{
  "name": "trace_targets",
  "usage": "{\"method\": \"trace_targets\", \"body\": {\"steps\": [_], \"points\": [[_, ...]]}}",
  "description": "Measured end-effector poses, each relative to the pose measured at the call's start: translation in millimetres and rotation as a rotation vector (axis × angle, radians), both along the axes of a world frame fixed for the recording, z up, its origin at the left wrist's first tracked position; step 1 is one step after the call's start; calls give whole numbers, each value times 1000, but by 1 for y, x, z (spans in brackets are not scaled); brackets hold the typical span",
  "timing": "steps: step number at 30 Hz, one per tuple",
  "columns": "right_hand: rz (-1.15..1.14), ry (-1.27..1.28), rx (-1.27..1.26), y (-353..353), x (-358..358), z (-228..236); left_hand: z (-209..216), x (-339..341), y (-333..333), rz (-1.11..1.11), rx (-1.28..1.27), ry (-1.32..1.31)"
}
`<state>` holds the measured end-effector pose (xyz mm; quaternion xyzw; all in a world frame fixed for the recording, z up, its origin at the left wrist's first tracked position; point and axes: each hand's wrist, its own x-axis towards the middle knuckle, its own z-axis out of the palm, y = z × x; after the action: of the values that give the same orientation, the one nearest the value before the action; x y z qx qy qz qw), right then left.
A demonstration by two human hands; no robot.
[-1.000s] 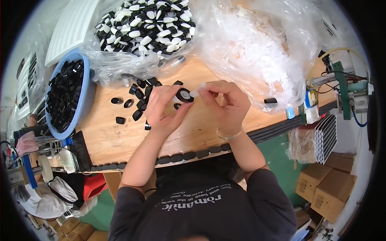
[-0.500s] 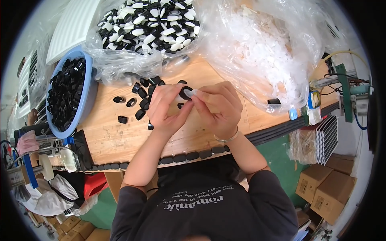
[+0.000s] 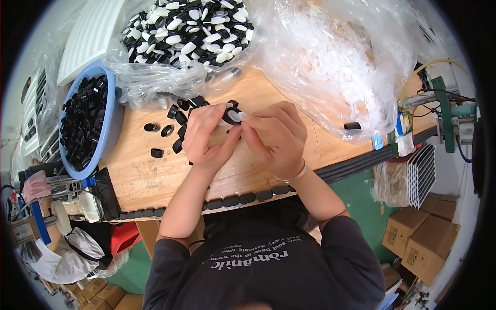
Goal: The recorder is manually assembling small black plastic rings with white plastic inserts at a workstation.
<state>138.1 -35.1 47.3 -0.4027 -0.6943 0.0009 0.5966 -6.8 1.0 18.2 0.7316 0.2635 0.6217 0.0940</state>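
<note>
Head view: the black cap (image 3: pixel 228 112) is up in front of me, above the middle of the worktop (image 3: pixel 137 183), its round opening turned to my right. My left hand (image 3: pixel 205 134) grips it between thumb and fingers, presumably to steady it and keep that opening facing the other hand. My right hand (image 3: pixel 277 138) has thumb and forefinger pinched on a small white piece (image 3: pixel 239 117) right at the opening; the tips hide most of it, so I can't tell how far in it sits. I'd say both wrists are drawn in close so the two hands can meet at such a small part. Just beyond and beside my left hand lie loose black caps (image 3: pixel 156 153), likely scattered there to be within easy reach. Farther left stands a blue tub (image 3: pixel 117 114) full of black parts, its sides keeping them from spreading. Past my hands, an open clear bag holds a heap of black and white caps (image 3: pixel 188 39), and to its right another holds a pile of white bits (image 3: pixel 330 67), apparently bagged apart so they don't mix.
</note>
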Motion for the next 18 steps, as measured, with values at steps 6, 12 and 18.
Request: {"method": "trace_targets", "body": {"steps": [6, 12, 18], "points": [[70, -20, -118, -6, 1, 6, -2, 1, 3, -27, -2, -54], [248, 292, -428, -4, 0, 5, -5, -1, 4, -71, -66, -137], [541, 645, -892, 1, 3, 7, 3, -3, 5, 0, 37, 26]]}}
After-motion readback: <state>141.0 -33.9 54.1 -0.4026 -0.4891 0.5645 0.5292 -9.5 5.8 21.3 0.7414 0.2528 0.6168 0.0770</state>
